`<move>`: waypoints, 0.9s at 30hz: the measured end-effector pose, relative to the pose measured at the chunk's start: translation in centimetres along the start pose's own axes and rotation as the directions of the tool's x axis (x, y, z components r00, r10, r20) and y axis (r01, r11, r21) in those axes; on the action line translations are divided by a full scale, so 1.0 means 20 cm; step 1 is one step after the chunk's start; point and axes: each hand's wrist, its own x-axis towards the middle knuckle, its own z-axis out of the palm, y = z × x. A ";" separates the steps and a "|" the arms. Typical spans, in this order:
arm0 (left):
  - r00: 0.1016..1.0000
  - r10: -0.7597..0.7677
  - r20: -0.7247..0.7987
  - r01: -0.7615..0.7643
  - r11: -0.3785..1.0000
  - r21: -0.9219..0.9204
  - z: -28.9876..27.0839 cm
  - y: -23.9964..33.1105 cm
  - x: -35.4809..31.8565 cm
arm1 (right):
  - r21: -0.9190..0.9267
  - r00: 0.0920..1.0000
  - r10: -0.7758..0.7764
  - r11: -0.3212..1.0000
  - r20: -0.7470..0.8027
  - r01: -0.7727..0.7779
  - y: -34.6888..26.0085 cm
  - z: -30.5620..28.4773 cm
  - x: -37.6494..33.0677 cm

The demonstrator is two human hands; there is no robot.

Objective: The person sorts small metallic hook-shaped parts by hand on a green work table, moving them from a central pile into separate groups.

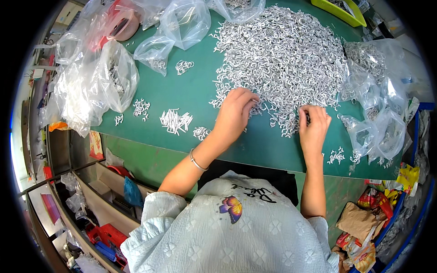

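A big heap of small silver metal hooks (282, 54) covers the far middle of the green table (191, 91). My left hand (234, 113) rests palm down at the heap's near edge, fingers curled over a few hooks. To its right, my right hand (313, 125) pinches one or two hooks between thumb and fingertips, just off the heap. A thin bangle sits on my left wrist. Small sorted clusters of hooks (175, 121) lie left of my left hand.
Clear plastic bags with hooks stand at the left (98, 82), at the back (182, 25) and at the right (378, 113). A yellow-green tray (339, 11) is at the far right corner. Bins with wrappers (368, 218) and shelves with red items (107, 234) lie below the table edge.
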 end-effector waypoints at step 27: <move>0.990 -0.108 -0.087 0.115 0.991 0.071 0.02 0.03 -0.07 | 0.173 0.995 -0.068 0.984 0.077 0.053 -0.25 0.02 -0.04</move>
